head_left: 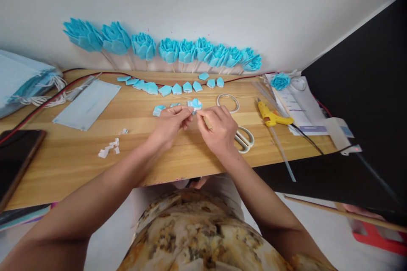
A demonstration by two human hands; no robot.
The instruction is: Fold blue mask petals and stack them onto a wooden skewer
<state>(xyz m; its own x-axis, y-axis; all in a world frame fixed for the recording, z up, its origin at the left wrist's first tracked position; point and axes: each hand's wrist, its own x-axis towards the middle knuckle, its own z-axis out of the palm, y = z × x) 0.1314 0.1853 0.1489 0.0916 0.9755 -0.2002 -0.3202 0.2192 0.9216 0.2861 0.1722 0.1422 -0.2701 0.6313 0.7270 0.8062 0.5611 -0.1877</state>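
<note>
Between my hands, above the middle of the wooden table [143, 144], is a small blue-and-white petal piece [195, 103]. My left hand [174, 118] pinches it from the left side. My right hand [218, 126] has its fingertips pressed together at the lower right edge of the same piece; whatever small part they grip is hidden. Another blue petal [159, 110] lies by my left fingers, with one more partly covered behind them. Beyond my hands runs a row of several cut blue petals [177, 89]. Under my right wrist, scissors [244, 139] show only their handles.
Several blue flowers on sticks [170, 51] lean against the wall. A tape roll [228, 103], yellow glue gun [271, 117] and finished blue flower [280, 81] are to the right. Leftward lie a face mask [87, 103], stacked masks [25, 78], white scraps [108, 148] and a phone [17, 156].
</note>
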